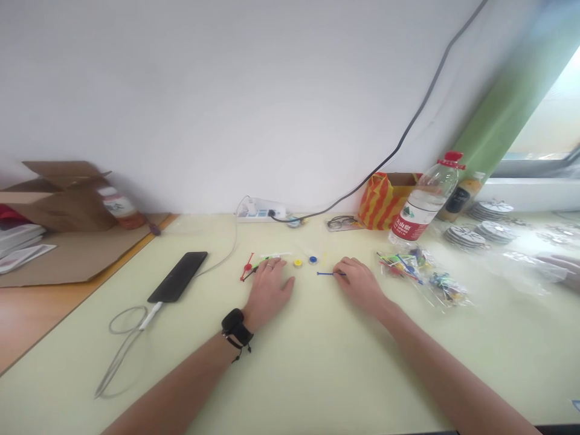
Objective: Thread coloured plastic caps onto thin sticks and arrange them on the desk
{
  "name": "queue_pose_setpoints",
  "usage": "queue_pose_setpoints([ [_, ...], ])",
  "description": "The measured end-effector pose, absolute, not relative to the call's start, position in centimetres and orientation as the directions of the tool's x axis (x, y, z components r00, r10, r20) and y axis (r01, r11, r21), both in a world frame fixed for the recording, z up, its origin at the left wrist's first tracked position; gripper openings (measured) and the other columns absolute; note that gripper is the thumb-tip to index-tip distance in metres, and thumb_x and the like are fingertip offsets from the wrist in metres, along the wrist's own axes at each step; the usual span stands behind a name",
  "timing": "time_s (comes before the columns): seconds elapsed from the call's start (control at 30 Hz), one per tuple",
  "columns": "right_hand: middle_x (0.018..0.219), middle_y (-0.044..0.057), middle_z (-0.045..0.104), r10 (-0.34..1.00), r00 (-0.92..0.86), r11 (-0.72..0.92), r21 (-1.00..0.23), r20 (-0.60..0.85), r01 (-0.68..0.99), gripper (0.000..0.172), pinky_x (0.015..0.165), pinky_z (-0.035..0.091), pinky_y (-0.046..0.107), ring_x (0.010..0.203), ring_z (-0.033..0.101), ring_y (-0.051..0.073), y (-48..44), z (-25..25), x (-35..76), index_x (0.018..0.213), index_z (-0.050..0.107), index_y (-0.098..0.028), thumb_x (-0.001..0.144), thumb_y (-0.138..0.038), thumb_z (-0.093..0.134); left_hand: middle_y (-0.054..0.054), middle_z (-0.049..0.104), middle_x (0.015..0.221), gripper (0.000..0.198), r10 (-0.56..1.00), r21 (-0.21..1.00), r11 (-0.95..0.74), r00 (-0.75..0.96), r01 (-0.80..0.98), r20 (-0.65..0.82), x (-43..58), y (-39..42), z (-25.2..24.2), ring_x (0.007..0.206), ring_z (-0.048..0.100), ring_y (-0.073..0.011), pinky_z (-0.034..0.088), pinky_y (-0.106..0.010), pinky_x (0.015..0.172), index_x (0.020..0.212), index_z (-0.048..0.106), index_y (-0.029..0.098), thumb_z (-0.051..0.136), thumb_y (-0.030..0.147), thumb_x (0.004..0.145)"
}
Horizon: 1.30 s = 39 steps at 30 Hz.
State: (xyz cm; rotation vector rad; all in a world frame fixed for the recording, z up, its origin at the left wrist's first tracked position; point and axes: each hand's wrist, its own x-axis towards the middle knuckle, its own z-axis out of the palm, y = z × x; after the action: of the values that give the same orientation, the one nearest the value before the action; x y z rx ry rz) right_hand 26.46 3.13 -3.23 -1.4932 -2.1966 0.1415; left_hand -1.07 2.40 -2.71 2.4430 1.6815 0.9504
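My left hand (270, 287) lies palm down on the table (308, 362), thumb apart from the fingers. Its fingertips rest over or beside several small plastic pieces: a red stick with a round middle (247, 267), a black one and a green one (263, 261), partly hidden. My right hand (360, 283) has curled fingers at one end of a thin blue plastic stick (325, 273), which lies level and points left. Between the hands sit a small yellow round piece (298, 263) and a blue round piece (312, 260). A faint yellow stick (324, 260) lies near them.
Bags of coloured sticks (403, 266) lie right of my right hand, near a water bottle (419, 208) and stacked discs (464, 237). A co-worker's hand (564, 266) shows at far right. Left are a phone (179, 277) and cardboard box (67, 202); behind, a power strip (260, 211).
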Motion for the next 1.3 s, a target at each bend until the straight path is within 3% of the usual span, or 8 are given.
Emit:
queue_pose_setpoints([
  [0.23,0.090,0.004,0.068,0.899,-0.273,0.398,-0.382,0.342,0.834,0.012,0.078,0.042,0.033,0.086,0.061,0.021,2.8,-2.9,26.3,0.086,0.056,-0.022,0.091,-0.015,0.049,-0.018,0.047,0.152,0.046,0.854,0.246,-0.250,0.093,0.937,0.512,-1.3,2.5,-2.6,0.142,0.033,-0.0491,0.026,-0.072,0.111,0.128,0.061,0.024,0.068,0.040,0.086],
  [0.4,0.082,0.003,0.064,0.917,-0.229,0.366,-0.461,0.326,0.808,0.011,0.067,0.039,0.031,0.074,0.058,0.020,2.6,-2.7,26.1,0.088,0.049,-0.023,0.093,-0.018,0.042,-0.019,0.043,0.155,0.049,0.886,0.284,-0.304,0.160,0.910,0.436,-1.5,2.9,-3.1,0.147,0.030,-0.0453,0.032,-0.065,0.113,0.137,0.056,0.021,0.060,0.038,0.092],
  [0.57,0.080,0.003,0.061,0.917,-0.231,0.384,-0.558,0.326,0.736,0.012,0.065,0.039,0.031,0.072,0.056,0.021,2.4,-2.5,25.9,0.086,0.043,-0.025,0.096,-0.019,0.037,-0.017,0.040,0.158,0.046,0.865,0.284,-0.363,0.208,0.888,0.457,-1.2,2.6,-2.4,0.150,0.024,-0.0450,0.026,-0.068,0.117,0.135,0.057,0.020,0.061,0.033,0.092],
  [0.7,0.085,0.003,0.061,0.908,-0.194,0.401,-0.639,0.371,0.656,0.012,0.070,0.043,0.032,0.076,0.056,0.021,2.5,-2.7,25.5,0.094,0.046,-0.024,0.097,-0.019,0.035,-0.012,0.055,0.144,0.031,0.818,0.370,-0.514,0.311,0.774,0.485,-0.6,1.8,-1.5,0.143,0.041,-0.0331,0.038,-0.055,0.117,0.126,0.061,0.022,0.057,0.027,0.095],
  [0.83,0.097,0.007,0.064,0.877,-0.198,0.462,-0.657,0.438,0.595,0.020,0.080,0.048,0.033,0.088,0.061,0.021,2.7,-3.3,25.2,0.096,0.054,-0.023,0.097,-0.015,0.035,-0.008,0.061,0.136,0.028,0.768,0.483,-0.640,0.513,0.597,0.384,-0.2,1.1,-1.2,0.133,0.052,-0.0242,0.044,-0.045,0.115,0.123,0.063,0.026,0.057,0.023,0.096],
  [1.07,0.109,0.010,0.066,0.846,-0.277,0.526,-0.634,0.455,0.567,0.028,0.092,0.050,0.037,0.100,0.065,0.022,2.9,-4.1,24.9,0.105,0.063,-0.021,0.098,-0.011,0.037,-0.007,0.062,0.135,0.030,0.777,0.578,-0.612,0.544,0.539,0.315,-0.3,1.1,-1.7,0.132,0.053,-0.0247,0.045,-0.045,0.115,0.125,0.063,0.027,0.059,0.023,0.096],
  [1.3,0.111,0.011,0.067,0.818,-0.337,0.573,-0.603,0.467,0.555,0.032,0.090,0.050,0.037,0.099,0.065,0.023,3.0,-4.5,25.0,0.107,0.065,-0.020,0.094,-0.006,0.040,-0.006,0.064,0.132,0.029,0.786,0.602,-0.600,0.527,0.527,0.323,-0.2,1.3,-1.7,0.129,0.055,-0.0245,0.044,-0.044,0.114,0.123,0.063,0.026,0.059,0.021,0.095],
])
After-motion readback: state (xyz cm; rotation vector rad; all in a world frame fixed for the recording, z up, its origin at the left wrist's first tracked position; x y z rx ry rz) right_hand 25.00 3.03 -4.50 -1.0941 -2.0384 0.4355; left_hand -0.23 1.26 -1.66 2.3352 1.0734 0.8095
